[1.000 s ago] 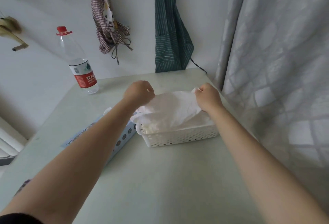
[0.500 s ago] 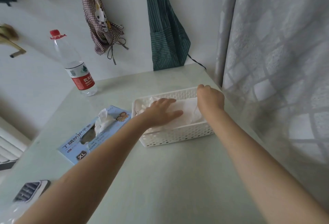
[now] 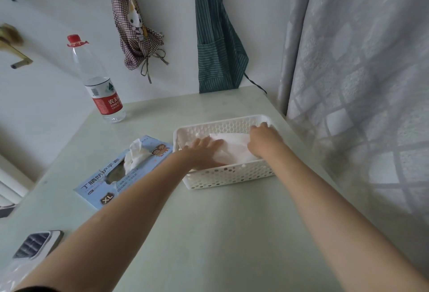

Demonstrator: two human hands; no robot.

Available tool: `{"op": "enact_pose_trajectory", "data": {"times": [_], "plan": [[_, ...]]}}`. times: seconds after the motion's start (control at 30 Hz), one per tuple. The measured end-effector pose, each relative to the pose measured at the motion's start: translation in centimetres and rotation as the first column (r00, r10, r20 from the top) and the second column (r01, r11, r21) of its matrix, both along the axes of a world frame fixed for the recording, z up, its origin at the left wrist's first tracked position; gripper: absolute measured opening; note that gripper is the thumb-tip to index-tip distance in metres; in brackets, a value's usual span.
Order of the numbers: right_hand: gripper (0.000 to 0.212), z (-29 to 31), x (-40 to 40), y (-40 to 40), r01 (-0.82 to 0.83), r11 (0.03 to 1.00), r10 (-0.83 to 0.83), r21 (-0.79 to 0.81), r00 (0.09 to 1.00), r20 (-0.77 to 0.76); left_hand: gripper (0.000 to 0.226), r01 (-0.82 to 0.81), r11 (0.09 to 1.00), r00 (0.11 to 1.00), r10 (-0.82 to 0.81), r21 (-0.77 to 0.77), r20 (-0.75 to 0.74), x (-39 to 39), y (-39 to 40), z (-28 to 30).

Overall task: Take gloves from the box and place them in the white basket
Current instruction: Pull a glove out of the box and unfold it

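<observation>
Lying at the lower left of the frame, a grey-and-white device [image 3: 37, 245] rests near the edge of a pale green table [image 3: 220, 233], beside a scrap of clear plastic in the corner. Higher up, a water bottle [image 3: 99, 82] with a red cap and red label stands upright near the wall at upper left. Left of center, a blue glove box [image 3: 116, 175] marked XL lies flat, a white glove [image 3: 135, 156] poking from its opening. Just right of the box sits the white basket [image 3: 229, 175], its walls perforated, holding white gloves [image 3: 232, 147]. The left hand [image 3: 204, 152] presses flat on those gloves, fingers straight and spread. The right hand [image 3: 263, 140] reaches into the basket's right end with fingers bent down onto the gloves; whether it pinches them cannot be told. A checked bag [image 3: 132, 27] and green striped apron [image 3: 216, 43] hang on the wall above, and a patterned curtain [image 3: 359, 82] fills the frame's right side.
</observation>
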State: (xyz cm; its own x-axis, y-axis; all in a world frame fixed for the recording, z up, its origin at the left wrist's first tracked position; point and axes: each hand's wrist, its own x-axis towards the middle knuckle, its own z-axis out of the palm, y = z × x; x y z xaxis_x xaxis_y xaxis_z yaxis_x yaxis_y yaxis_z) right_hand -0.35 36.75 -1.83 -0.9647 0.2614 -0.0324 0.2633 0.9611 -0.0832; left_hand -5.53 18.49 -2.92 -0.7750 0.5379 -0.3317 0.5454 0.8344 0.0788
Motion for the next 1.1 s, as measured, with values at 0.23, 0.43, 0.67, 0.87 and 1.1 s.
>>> {"op": "enact_pose_trajectory", "data": {"times": [0.23,0.43,0.67,0.87,1.1], "plan": [[0.027,3.5,-1.0,-4.1,-0.028,0.991,0.06,0.128,0.965,-0.254,0.048,-0.114,0.824,0.973,0.206,0.555,-0.106,-0.4,-3.8,4.6],[0.02,4.2,-3.1,-13.4,-0.354,0.888,0.237,-0.295,0.9,-0.366,0.016,-0.298,0.625,0.816,0.559,0.722,-0.148,-0.9,-12.7,6.0],[0.035,3.3,-3.6,-21.4,-0.4,0.799,0.318,-0.449,0.915,-0.249,0.029,-0.478,0.663,0.806,0.592,0.576,-0.012,-1.2,-19.1,3.7],[0.025,2.4,-5.1,-23.7,-0.32,0.798,0.224,-0.51,0.944,-0.242,0.015,-0.399,0.659,0.838,0.545,0.638,-0.038,-1.0,-20.3,1.8],[0.009,4.4,-5.3,-23.7,-0.432,0.66,0.149,-0.615,0.877,-0.457,0.035,-0.376,0.478,0.822,0.567,0.794,0.049,-0.7,-20.6,2.6]]}}
